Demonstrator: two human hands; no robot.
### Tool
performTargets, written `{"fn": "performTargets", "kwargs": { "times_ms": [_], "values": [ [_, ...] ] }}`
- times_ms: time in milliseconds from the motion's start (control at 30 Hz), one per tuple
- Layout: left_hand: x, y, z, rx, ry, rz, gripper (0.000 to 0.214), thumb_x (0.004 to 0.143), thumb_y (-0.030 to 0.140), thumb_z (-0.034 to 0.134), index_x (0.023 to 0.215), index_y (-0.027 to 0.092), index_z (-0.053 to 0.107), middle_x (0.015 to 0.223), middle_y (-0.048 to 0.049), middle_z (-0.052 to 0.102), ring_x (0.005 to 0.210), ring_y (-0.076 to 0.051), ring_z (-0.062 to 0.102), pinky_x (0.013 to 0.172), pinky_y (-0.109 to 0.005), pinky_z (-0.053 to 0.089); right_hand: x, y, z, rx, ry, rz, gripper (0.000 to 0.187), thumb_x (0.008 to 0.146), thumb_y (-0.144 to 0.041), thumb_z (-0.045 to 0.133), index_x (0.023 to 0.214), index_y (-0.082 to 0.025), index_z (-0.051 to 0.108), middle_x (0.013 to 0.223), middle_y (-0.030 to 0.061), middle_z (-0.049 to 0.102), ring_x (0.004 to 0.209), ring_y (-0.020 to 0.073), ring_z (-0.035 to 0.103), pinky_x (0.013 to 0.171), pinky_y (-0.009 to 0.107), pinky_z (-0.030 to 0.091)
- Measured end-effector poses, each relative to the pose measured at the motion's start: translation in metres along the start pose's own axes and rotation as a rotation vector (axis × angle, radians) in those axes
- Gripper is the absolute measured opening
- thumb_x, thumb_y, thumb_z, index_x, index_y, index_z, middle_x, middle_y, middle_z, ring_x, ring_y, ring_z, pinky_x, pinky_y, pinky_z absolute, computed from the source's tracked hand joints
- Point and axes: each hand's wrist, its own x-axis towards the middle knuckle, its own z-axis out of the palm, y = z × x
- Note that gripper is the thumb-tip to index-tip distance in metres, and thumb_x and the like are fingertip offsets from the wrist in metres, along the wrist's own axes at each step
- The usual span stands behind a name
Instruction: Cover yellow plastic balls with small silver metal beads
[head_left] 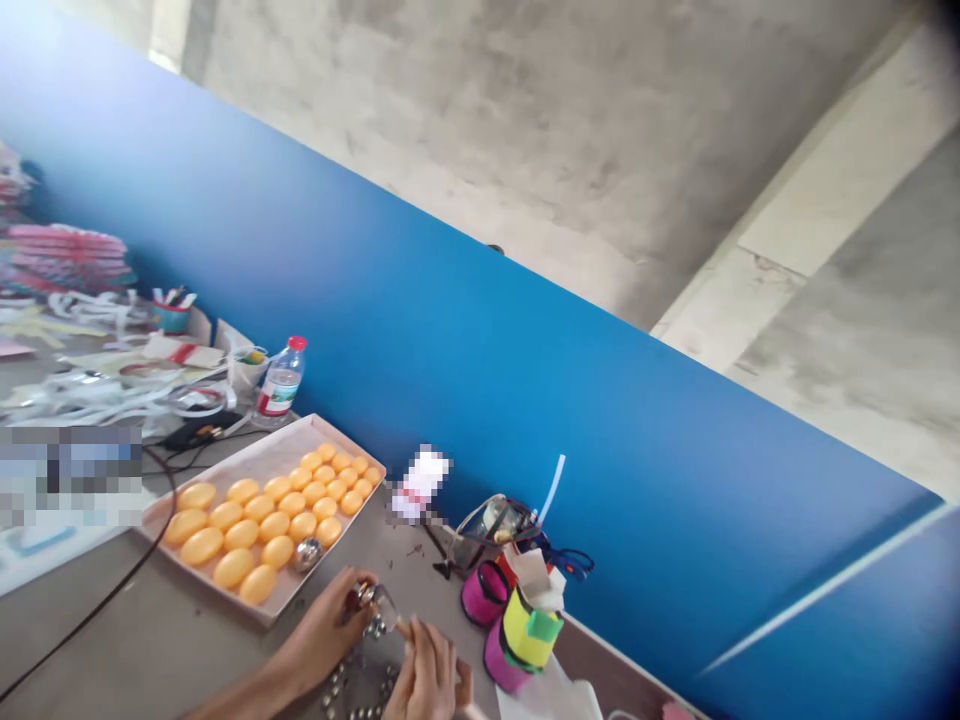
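Note:
My left hand [334, 618] is closed round a shiny silver piece [367, 595] that looks studded with small bright beads. Beside it my right hand [431, 672] has its fingers pressed together, with the fingertips close to the silver piece; what they pinch is too small to make out. Below and between the hands, a strand of silver beads [337, 690] lies on the table. Just beyond my left hand stands a shallow tray [300, 440] with rows of orange egg-shaped pieces [240, 535]. One silver faceted ball [307, 554] sits at the tray's near right side.
Pink, yellow and magenta tape rolls [529, 630] stand stacked at the right. Behind them is a jumble of cords and a clear container [491, 520]. A water bottle [281, 385] and white strips [112, 395] are at the left. A blue partition [450, 330] borders the table.

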Motion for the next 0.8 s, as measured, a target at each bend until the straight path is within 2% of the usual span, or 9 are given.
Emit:
{"fn": "performTargets", "kwargs": {
  "times_ms": [133,200,300,433,533,700,800],
  "values": [
    [0.0,-0.001,0.001,0.032,0.037,0.048,0.023,0.072,0.022,0.055,0.094,0.018,0.058,0.079,-0.0017,0.056,0.072,-0.016,0.052,0.07,-0.027,0.044,0.006,0.003,-0.001,0.024,0.033,-0.057,0.025,0.09,-0.024,0.036,0.103,-0.022,0.057,0.081,0.0064,0.067,0.071,0.0216,0.062,0.07,0.036,0.029],
    [0.001,-0.002,0.001,0.036,0.017,0.084,0.021,0.072,0.02,0.054,0.093,0.018,0.058,0.082,-0.0024,0.057,0.075,-0.016,0.053,0.071,-0.027,0.044,0.011,0.001,-0.003,0.03,0.019,-0.087,0.025,0.091,-0.025,0.035,0.1,-0.023,0.058,0.08,0.005,0.067,0.07,0.0201,0.061,0.07,0.036,0.029],
    [0.001,0.0,0.002,0.049,0.011,0.077,0.023,0.074,0.026,0.054,0.096,0.019,0.057,0.081,-0.0017,0.056,0.073,-0.015,0.053,0.07,-0.027,0.044,0.019,-0.003,-0.011,0.002,0.024,0.008,0.026,0.091,-0.025,0.035,0.102,-0.021,0.058,0.087,0.0074,0.067,0.078,0.0212,0.061,0.075,0.037,0.03],
    [0.002,0.005,0.004,0.01,-0.041,0.07,0.023,0.074,0.028,0.053,0.095,0.018,0.055,0.078,-0.0011,0.055,0.069,-0.014,0.051,0.065,-0.026,0.043,0.023,-0.007,-0.02,-0.042,-0.054,-0.012,0.028,0.091,-0.02,0.033,0.102,-0.022,0.059,0.088,0.0064,0.066,0.079,0.0197,0.06,0.076,0.036,0.031],
    [0.004,0.002,0.006,-0.017,-0.039,0.05,0.025,0.073,0.027,0.051,0.096,0.017,0.054,0.077,-0.0012,0.055,0.065,-0.014,0.05,0.062,-0.026,0.042,0.022,-0.011,-0.019,-0.09,-0.053,-0.046,0.029,0.09,-0.018,0.032,0.103,-0.022,0.058,0.089,0.0063,0.066,0.081,0.0192,0.06,0.077,0.036,0.031],
    [0.008,-0.005,0.007,-0.064,-0.028,0.106,0.025,0.069,0.021,0.051,0.093,0.017,0.055,0.077,-0.0017,0.057,0.067,-0.015,0.052,0.064,-0.028,0.043,0.023,-0.014,-0.016,-0.11,-0.024,-0.124,0.029,0.089,-0.015,0.033,0.102,-0.022,0.058,0.087,0.0038,0.065,0.078,0.0171,0.06,0.077,0.035,0.03],
    [0.008,-0.004,0.009,-0.086,0.0,0.126,0.026,0.069,0.02,0.05,0.094,0.018,0.055,0.082,-0.0019,0.057,0.067,-0.014,0.052,0.064,-0.027,0.043,0.026,-0.015,-0.017,-0.106,-0.036,-0.117,0.028,0.088,-0.015,0.033,0.102,-0.021,0.057,0.089,0.0048,0.065,0.082,0.0176,0.06,0.078,0.034,0.031]
  ]
}}
